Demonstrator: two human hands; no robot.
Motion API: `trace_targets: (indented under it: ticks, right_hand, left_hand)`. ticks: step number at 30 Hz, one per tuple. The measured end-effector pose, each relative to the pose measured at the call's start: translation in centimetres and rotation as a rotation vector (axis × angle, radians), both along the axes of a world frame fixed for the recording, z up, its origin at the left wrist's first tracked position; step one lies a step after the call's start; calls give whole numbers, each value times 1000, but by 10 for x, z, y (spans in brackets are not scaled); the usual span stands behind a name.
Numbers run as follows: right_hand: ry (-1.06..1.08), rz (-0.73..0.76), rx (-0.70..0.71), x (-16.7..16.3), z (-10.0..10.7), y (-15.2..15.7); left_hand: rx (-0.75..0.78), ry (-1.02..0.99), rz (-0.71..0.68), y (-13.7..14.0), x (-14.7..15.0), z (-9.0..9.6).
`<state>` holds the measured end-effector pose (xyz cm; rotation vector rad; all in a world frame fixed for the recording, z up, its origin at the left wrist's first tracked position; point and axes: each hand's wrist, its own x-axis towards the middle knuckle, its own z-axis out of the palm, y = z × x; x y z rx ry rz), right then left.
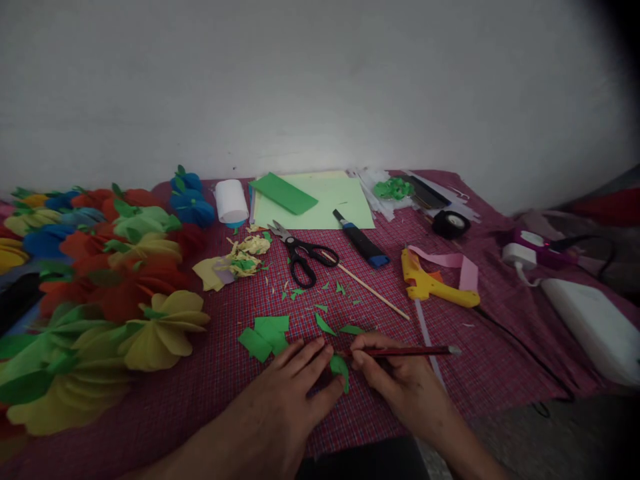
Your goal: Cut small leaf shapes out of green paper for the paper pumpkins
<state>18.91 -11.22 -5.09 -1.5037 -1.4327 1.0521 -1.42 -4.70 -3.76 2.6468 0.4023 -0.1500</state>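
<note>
My left hand (295,383) rests low over the cloth, its thumb and fingertips pressing on a small curved green paper leaf (339,372). In my right hand (395,380) is a slim dark red pencil (410,351), lying nearly level. Its left end meets the leaf by my left fingertips, where the contact is partly hidden. Just beyond my hands lie two more cut green leaves, one pointed leaf (325,325) and one flatter leaf (352,329). Several green paper squares (265,335) are left of my left hand.
Paper flowers (160,330) crowd the left side. Scissors (300,250), a wooden stick (375,291), a blue-black cutter (363,241) and paper scraps lie ahead. A yellow glue gun (435,285) with a cord is at right. Paper sheets (325,200) and a white roll (231,201) sit near the wall.
</note>
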Motion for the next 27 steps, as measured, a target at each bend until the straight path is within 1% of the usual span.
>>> trace_targets:
  ticks: [4,8,15,19,24,27]
  right_hand:
    - [-1,-3,-11,1,-1,-1]
    - [-15,5,-12,2,-1,-2]
    - [-14,-1,-15,2,5,-1]
    - [13,-4,-28,2,5,0]
    - [86,-88,-59,3,4,-2]
    - [73,-97,-44,3,3,-2]
  left_hand:
    - [-2,-22,-10,-2,-1,-2]
    - [47,-26,29,-5,-1,-1]
    - [57,-27,25,-6,-1,2]
    - [68,-49,39,-6,-2,0]
    - [51,-31,-11,-4,-1,-5]
    - [62,-2,2,-4,0,-2]
